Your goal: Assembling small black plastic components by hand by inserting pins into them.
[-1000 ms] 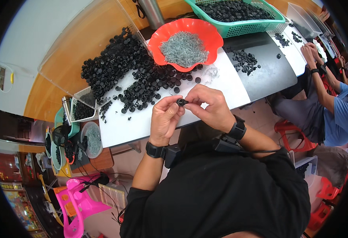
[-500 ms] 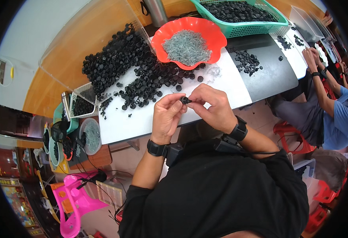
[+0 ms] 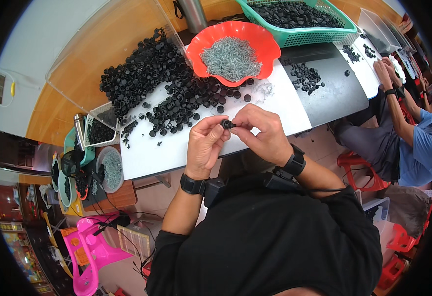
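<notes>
My left hand point(image 3: 204, 146) and my right hand point(image 3: 258, 132) meet over the near edge of the white table point(image 3: 166, 153). Between their fingertips they pinch one small black plastic cap point(image 3: 226, 124). A big heap of the same black caps point(image 3: 149, 86) lies spread on the table just beyond my hands. Behind it stands a red scalloped bowl point(image 3: 265, 49) filled with small grey metal screws point(image 3: 230, 57).
A green basket point(image 3: 302, 33) of black caps stands at the back. A dark mat point(image 3: 334, 96) with more caps lies to the right, where another person's hands point(image 3: 384, 69) work. Small tubs point(image 3: 108, 167) and a pink stool point(image 3: 90, 244) sit at the left.
My hands stay joined on the cap, fingers shifting slightly; the view has drifted a little so the table sits marginally lower.
</notes>
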